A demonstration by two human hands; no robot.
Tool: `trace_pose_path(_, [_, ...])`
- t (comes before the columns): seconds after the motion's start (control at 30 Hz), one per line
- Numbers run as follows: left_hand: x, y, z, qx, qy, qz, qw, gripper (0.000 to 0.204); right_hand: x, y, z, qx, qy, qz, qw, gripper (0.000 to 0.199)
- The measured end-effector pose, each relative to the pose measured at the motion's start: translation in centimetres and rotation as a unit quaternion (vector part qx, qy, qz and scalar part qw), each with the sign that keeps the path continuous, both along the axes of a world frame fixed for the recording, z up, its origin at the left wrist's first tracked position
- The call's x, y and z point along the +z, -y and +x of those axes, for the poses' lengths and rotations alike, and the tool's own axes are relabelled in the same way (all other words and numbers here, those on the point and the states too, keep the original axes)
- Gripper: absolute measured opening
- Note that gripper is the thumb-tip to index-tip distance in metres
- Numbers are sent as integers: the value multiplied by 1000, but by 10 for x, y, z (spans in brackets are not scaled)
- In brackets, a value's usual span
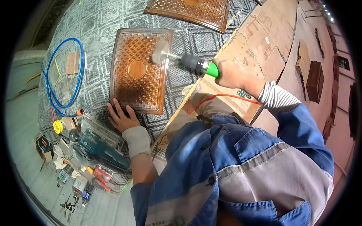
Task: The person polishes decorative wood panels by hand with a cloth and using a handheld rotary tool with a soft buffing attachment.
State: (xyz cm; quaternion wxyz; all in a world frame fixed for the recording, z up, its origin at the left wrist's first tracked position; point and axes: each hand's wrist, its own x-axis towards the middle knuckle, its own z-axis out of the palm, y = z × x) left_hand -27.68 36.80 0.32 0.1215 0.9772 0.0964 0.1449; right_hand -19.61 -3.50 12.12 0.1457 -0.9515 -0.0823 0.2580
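So the carved wooden panel (pixel 138 71) lies flat on a patterned grey cloth (pixel 100 41), right in front of the person; my guess is the cloth is there to save the finish. The left hand (pixel 123 118) has its fingers spread apart at the panel's lower left corner, seemingly touching it, which I'd read as keeping it from sliding around.

Right hand (pixel 230 76) has its fingers clamped around a green-and-black rotary tool (pixel 194 63), pointing it left so the pale round head (pixel 160 53) sits over the panel's upper right part. That head's blurry, so probably spinning, and I can't tell if it's actually touching the wood. Probably why the hands are well apart, too.

A second carved panel (pixel 192 10) is further up. The teal belt sander (pixel 98 146) and looped blue hose (pixel 82 69) sit off left, presumably for easy reach.
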Motion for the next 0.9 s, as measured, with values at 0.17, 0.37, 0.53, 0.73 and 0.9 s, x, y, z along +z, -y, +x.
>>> trace_pose_path(0.17, [-3, 0, 0, 12, -9, -1, 1000, 53, 14, -31, -49, 113, -130, -36, 984, 39])
trace_pose_path(0.37, [3, 2, 0, 19, -38, 3, 999, 53, 12, -39, -56, 50, -98, 15, 994, 39])
trace_pose_path(0.53, [1, 1, -1, 5, -15, 6, 1000, 52, 11, -39, -77, 96, -84, 24, 992, 37])
trace_pose_path(0.73, [3, 2, -2, 10, -16, 17, 1000, 51, 2, -33, -76, 57, -65, -2, 996, 44])
trace_pose_path(0.9, [-1, -1, -4, 1, -3, 11, 1000, 51, 8, -44, -97, 102, -109, 21, 989, 41])
